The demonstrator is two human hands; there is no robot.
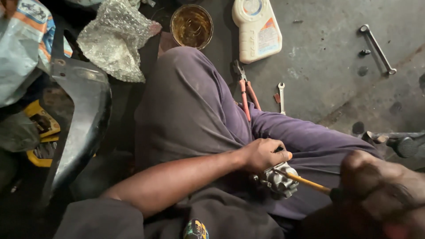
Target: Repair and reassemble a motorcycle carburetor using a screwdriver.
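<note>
Clamping the small metal carburetor point(278, 179) on the lap, the left hand point(262, 154) grips its rigid, probably heavy body while the right hand point(376, 186), at three o'clock, clenches a screwdriver point(305, 181).

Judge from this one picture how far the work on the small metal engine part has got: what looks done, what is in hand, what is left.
Done: the grey metal part is off any machine, resting on the lap. In hand: the left hand steadies it while the right hand drives a yellow-shafted screwdriver into it. Left: unclear; pliers and spanners lie unused on the floor.
</note>
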